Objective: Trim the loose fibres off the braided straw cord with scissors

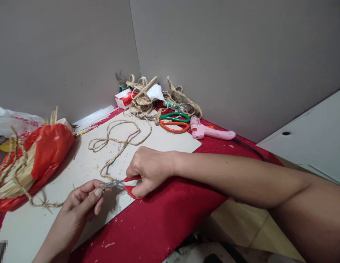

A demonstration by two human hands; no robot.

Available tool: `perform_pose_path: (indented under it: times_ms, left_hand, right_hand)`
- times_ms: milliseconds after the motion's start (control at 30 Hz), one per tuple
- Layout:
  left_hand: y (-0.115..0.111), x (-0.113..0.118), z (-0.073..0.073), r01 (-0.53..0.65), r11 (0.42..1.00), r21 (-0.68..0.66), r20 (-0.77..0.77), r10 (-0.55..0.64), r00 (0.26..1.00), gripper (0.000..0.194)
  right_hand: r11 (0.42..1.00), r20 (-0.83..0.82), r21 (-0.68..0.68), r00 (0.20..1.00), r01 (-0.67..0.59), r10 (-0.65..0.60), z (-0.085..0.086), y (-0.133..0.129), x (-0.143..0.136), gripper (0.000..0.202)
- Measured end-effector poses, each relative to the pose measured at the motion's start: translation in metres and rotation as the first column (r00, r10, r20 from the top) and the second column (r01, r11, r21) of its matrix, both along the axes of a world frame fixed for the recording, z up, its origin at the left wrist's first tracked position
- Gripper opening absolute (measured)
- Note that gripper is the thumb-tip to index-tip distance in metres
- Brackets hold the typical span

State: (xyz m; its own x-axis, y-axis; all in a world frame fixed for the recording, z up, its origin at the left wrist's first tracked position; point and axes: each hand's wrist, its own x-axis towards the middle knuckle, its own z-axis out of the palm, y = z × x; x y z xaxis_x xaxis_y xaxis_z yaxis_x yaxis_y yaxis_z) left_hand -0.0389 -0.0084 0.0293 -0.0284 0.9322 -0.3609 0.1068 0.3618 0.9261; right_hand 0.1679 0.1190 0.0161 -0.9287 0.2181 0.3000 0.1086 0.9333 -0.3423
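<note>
My right hand (148,171) grips the red handles of a small pair of scissors (113,184), whose blades point left. The thumb and fingers sit in the handle loops. My left hand (83,204) pinches close to the blade tips, its fingers closed. A braided straw cord (121,149) lies in loose loops on the white board and reaches the blades. Another stretch of braid (41,204) runs from the left up to my left hand, so that hand appears closed on the cord's end. The exact spot between the blades is mostly covered by my fingers.
The white board (63,182) lies on a red cloth (175,212). At left, a red plastic bag (55,146) holds straw strips. Toward the corner are coiled braid (142,100), scissors with green and orange handles (174,122), and a pink glue gun (211,132). Grey walls stand behind.
</note>
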Motion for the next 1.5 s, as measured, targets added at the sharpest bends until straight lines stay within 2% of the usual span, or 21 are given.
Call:
perform_pose_path:
  times_ms: [167,333,433,567,700,867,967,1167,1500]
  left_hand:
    - [0.001,0.001,0.003,-0.008,1.0,-0.009,-0.004,0.008,1.0,0.024]
    - [0.0,0.001,-0.001,0.024,1.0,-0.015,0.0,-0.024,1.0,0.021]
    - [0.001,0.002,-0.004,0.051,0.998,-0.022,0.021,-0.051,0.999,0.027]
    - [0.001,0.003,-0.004,0.037,0.999,-0.033,0.039,-0.036,0.999,0.026]
    - [0.002,0.001,-0.002,-0.013,1.0,0.006,0.095,0.012,0.995,0.017]
    - [0.001,-0.005,-0.001,-0.204,0.976,0.078,0.232,0.181,0.956,0.017]
    - [0.001,-0.005,0.0,-0.264,0.958,0.115,0.298,0.22,0.929,0.02]
    - [0.0,0.003,0.002,-0.303,0.948,0.093,0.331,0.257,0.908,0.023]
    - [0.001,0.011,-0.004,-0.334,0.939,0.085,0.328,0.29,0.899,0.017]
  right_hand:
    - [1.0,0.025,-0.003,1.0,-0.014,0.014,0.001,0.001,0.001,0.031]
    - [1.0,0.025,0.002,1.0,-0.002,0.002,0.001,0.001,0.002,0.03]
    - [1.0,0.027,-0.014,1.0,0.002,-0.002,0.001,0.0,0.002,0.032]
    - [0.999,0.047,-0.03,0.999,-0.023,0.025,0.003,0.001,0.002,0.03]
    - [0.999,0.015,-0.034,0.999,-0.036,0.037,0.002,0.004,0.001,0.029]
    - [0.993,-0.112,-0.066,0.988,0.101,-0.108,0.0,0.01,0.0,0.03]
    - [0.985,-0.141,-0.068,0.975,0.161,-0.169,-0.001,0.011,0.0,0.031]
    - [0.985,-0.112,-0.002,0.979,0.172,-0.171,-0.004,0.007,-0.002,0.031]
    - [0.967,-0.078,0.145,0.977,0.21,-0.201,-0.005,0.003,-0.004,0.033]
